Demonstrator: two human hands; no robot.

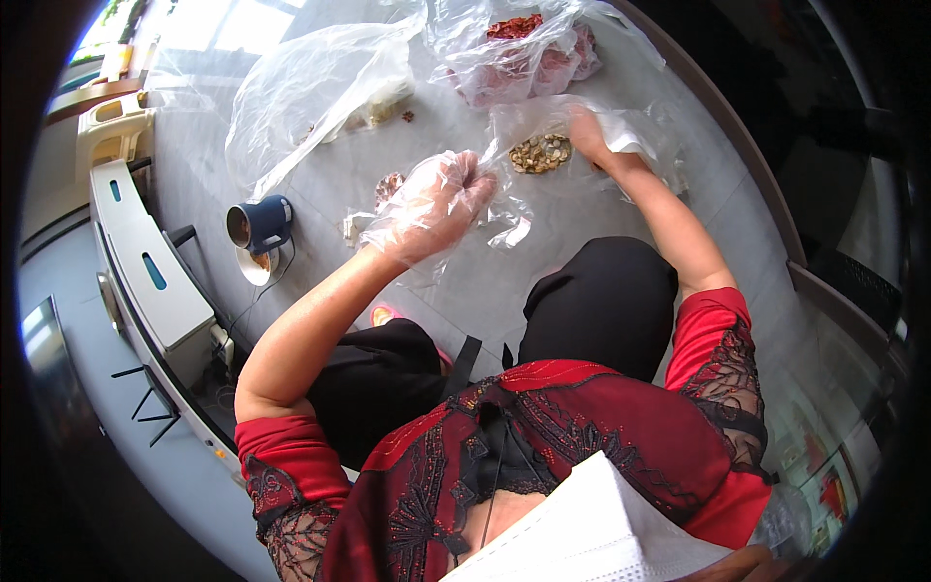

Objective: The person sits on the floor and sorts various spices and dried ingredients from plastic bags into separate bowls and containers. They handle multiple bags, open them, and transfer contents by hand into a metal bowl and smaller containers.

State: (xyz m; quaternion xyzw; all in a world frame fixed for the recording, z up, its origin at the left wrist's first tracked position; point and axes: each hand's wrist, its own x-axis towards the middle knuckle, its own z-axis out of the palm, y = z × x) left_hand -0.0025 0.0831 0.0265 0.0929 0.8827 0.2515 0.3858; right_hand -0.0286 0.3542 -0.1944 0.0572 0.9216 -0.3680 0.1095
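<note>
My left hand (440, 207) wears a loose, clear plastic glove, with its fingers pinched on the edge of a clear plastic bag (527, 120). A pile of dried, pale brown slices (540, 153) shows at the bag's mouth, low over the grey tiled floor. At the bag's right side is my right hand (595, 142), its fingers partly hidden by the plastic, so their grip is unclear. Behind my left hand, a small clear bag with reddish-brown contents (389, 189) is partly covered.
Dried red chillies (515, 27) top a bag farther ahead. A large clear bag (327, 87) spreads to the left, near a star anise (408, 116). A blue handled appliance (270, 222) lies tipped over a white bowl (251, 270) of brown powder. A cream stool (116, 124) stands far left.
</note>
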